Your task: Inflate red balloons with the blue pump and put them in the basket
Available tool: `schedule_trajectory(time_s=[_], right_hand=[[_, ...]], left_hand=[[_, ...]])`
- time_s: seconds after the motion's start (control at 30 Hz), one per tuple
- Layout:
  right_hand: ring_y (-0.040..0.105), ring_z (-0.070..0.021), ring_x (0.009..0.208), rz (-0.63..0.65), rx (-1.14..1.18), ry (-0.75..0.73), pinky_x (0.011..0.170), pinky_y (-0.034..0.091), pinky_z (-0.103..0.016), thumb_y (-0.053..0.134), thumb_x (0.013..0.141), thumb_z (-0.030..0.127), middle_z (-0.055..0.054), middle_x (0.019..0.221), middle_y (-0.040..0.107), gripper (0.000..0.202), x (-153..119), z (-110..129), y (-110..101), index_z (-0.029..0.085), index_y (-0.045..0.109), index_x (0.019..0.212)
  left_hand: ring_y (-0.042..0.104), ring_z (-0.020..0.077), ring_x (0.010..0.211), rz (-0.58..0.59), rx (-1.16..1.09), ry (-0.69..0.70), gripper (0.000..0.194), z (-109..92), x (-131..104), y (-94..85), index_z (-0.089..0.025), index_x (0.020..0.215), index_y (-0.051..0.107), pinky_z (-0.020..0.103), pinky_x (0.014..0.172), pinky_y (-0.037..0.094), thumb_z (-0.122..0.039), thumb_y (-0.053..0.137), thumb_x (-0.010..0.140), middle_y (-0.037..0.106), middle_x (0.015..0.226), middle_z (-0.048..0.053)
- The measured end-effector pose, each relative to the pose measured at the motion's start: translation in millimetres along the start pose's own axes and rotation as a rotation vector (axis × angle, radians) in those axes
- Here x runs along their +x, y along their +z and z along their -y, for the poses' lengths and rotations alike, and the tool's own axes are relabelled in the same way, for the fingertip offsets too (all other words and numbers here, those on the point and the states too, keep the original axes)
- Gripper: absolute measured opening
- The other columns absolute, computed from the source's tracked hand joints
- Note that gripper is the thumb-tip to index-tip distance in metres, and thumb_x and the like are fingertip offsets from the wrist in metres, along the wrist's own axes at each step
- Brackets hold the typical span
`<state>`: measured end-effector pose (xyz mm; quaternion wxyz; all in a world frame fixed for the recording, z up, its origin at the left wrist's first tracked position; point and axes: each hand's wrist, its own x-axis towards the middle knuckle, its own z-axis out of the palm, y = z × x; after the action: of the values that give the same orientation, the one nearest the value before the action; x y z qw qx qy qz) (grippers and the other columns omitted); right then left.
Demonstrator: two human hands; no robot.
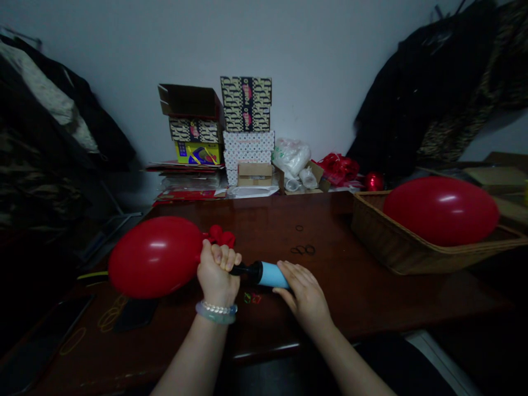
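My left hand (219, 273) is closed around the neck of an inflated red balloon (155, 257) and the black nozzle end of a hand pump. The balloon sticks out to the left, above the table. My right hand (304, 294) wraps the light blue barrel of the balloon pump (272, 275), which lies nearly level between both hands. Just behind my left hand is a small heap of uninflated red balloons (221, 236). Where the balloon's mouth meets the nozzle is hidden by my left fingers.
A wicker basket (383, 247) at the right holds another inflated red balloon (441, 210). Black rubber bands (303, 250), small coloured bands (252, 297) and yellow bands (109, 318) lie on the brown table (264, 217). Stacked boxes (247, 104) stand at the back; dark phones lie left.
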<state>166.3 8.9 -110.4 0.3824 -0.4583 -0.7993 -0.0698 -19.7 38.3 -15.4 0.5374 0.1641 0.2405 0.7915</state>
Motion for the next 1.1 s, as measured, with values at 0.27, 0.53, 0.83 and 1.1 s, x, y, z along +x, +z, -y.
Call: schedule_trajectory(time_s=[0.27, 0.53, 0.83, 1.1], right_hand=[[0.053, -0.0235, 0.122, -0.017, 0.000, -0.013, 0.101, 0.046, -0.042, 0.057, 0.089, 0.034, -0.009, 0.131, 0.058, 0.054, -2, -21, -10, 0.021, 0.042, 0.139], [0.053, -0.0238, 0.122, -0.040, -0.021, -0.009, 0.102, 0.045, -0.044, 0.057, 0.089, 0.034, -0.008, 0.131, 0.058, 0.052, -5, -36, -15, 0.022, 0.044, 0.137], [0.055, -0.0241, 0.119, -0.096, -0.031, -0.015, 0.099, 0.047, -0.044, 0.058, 0.089, 0.031, -0.009, 0.128, 0.060, 0.051, -6, -32, -14, 0.022, 0.045, 0.137], [0.056, -0.0238, 0.118, -0.082, -0.001, -0.002, 0.098, 0.047, -0.043, 0.059, 0.088, 0.031, -0.009, 0.127, 0.061, 0.051, -4, -12, -9, 0.022, 0.045, 0.137]], left_hand=[[0.022, 0.0073, 0.032, 0.030, -0.033, 0.042, 0.049, -23, 7, -1.7, -0.018, 0.049, 0.025, 0.023, 0.040, 0.029, -0.032, 0.042, 0.093, 0.023, 0.037, -0.006], [0.022, 0.0072, 0.033, 0.027, -0.059, 0.050, 0.049, -30, 13, -4.2, -0.018, 0.049, 0.024, 0.023, 0.041, 0.029, -0.030, 0.039, 0.094, 0.022, 0.037, -0.006], [0.023, 0.0067, 0.033, 0.036, -0.082, 0.035, 0.048, -24, 10, -7.3, -0.018, 0.051, 0.024, 0.023, 0.041, 0.029, -0.030, 0.041, 0.093, 0.022, 0.038, -0.007], [0.024, 0.0059, 0.032, 0.016, -0.058, -0.010, 0.050, -10, 5, -1.7, -0.018, 0.051, 0.022, 0.023, 0.041, 0.029, -0.035, 0.046, 0.092, 0.022, 0.038, -0.007]])
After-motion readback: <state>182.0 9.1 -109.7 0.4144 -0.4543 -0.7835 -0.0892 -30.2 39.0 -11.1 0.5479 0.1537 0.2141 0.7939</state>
